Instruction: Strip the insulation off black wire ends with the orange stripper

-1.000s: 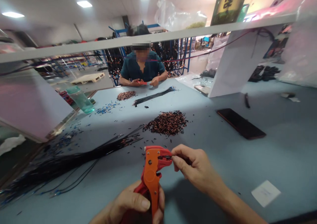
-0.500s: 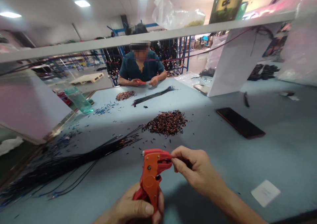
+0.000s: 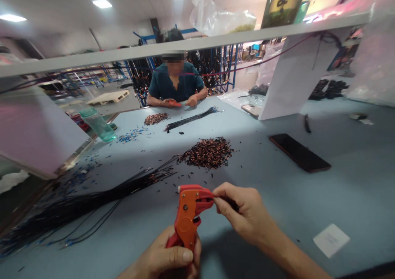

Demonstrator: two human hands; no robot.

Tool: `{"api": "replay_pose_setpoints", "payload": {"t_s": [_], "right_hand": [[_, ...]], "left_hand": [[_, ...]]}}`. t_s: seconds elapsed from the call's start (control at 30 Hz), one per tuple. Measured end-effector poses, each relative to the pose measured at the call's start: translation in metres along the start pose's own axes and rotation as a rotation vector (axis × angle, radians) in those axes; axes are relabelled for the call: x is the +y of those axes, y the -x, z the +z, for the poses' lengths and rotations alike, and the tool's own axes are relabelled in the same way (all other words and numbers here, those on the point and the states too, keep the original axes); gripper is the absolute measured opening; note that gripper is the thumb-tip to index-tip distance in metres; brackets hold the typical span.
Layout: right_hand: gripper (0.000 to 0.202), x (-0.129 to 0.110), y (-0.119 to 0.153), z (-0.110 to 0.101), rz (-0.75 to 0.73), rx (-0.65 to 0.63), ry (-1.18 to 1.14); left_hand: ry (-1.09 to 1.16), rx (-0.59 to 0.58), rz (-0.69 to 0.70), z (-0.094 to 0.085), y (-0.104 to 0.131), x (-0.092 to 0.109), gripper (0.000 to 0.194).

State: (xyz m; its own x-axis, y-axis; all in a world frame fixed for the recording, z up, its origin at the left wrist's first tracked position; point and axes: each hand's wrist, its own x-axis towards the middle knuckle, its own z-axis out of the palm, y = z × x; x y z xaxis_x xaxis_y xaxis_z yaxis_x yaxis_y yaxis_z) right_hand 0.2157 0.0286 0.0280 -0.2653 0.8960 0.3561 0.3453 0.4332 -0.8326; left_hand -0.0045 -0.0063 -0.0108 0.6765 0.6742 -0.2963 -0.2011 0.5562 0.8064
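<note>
My left hand point(image 3: 174, 254) is wrapped round the handles of a red and orange wire stripper point(image 3: 187, 217), held upright above the table. The stripper's jaws point right and look nearly closed. Right at their tip, my right hand point(image 3: 243, 209) pinches a thin black wire between thumb and forefinger. Most of that wire is hidden by the fingers; a dark bit point(image 3: 233, 205) shows under the curled palm. Beyond the stripper lies a heap of short black and copper offcuts point(image 3: 207, 152). To the left a long bundle of black wires point(image 3: 101, 198) stretches across the table.
Across the table point(image 3: 265, 246) a co-worker point(image 3: 176, 83) holds a red tool. Near them lie another wire bundle point(image 3: 191, 119) and a copper-coloured heap point(image 3: 156, 119). A phone point(image 3: 299, 152) and white paper point(image 3: 331, 240) lie right. A shelf point(image 3: 216, 41) spans overhead; a green bottle point(image 3: 98, 124) leans left.
The stripper's jaws have come closer together as my left hand squeezed the handles. My right hand has barely moved and stays at the jaw tip.
</note>
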Motion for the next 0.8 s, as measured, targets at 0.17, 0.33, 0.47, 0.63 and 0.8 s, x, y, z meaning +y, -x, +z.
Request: {"api": "replay_pose_setpoints", "payload": {"t_s": [0.17,0.33,0.47,0.63,0.8], "right_hand": [[0.02,0.002,0.0,0.0,-0.013,-0.011,0.009],[0.02,0.002,0.001,0.001,-0.01,-0.018,0.008],[0.019,0.001,0.001,0.0,-0.009,-0.019,0.01],[0.019,0.001,0.002,0.004,-0.03,0.016,0.044],[0.019,0.0,0.005,0.012,-0.086,0.071,0.101]], "left_hand": [[0.03,0.006,0.004,0.002,-0.001,0.0,0.031],[0.025,0.016,-0.012,0.003,0.0,0.002,0.032],[-0.024,0.012,-0.007,0.004,0.0,0.003,0.037],[-0.05,0.034,-0.026,0.005,-0.001,-0.001,0.043],[-0.145,0.041,0.008,0.003,-0.001,-0.002,0.047]]}}
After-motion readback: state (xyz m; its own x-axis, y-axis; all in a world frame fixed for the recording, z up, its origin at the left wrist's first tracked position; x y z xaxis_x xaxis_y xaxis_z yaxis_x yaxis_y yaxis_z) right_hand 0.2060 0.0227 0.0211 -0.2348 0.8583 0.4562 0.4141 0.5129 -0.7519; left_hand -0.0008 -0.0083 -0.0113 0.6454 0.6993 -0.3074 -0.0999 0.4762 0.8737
